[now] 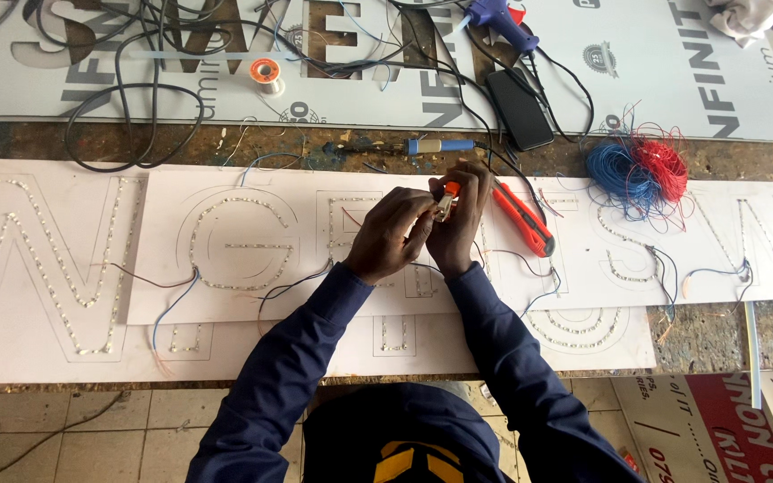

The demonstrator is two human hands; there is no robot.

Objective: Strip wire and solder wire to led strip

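My left hand (393, 234) and my right hand (461, 222) meet above a white sign board (252, 295) with letter shapes outlined in small lights. Together they pinch a small object with an orange top and a pale body (446, 201). My right hand grips the orange part, while my left fingertips touch the pale end. Thin red and dark wires (351, 217) run across the board under my hands. Both arms wear dark blue sleeves.
An orange utility knife (522, 217) lies right of my hands. A blue and red wire tangle (639, 170) sits further right. Behind are a soldering iron (436, 146), a black phone (518, 108), a solder spool (266, 75), a blue glue gun (500, 21) and black cables (127, 116).
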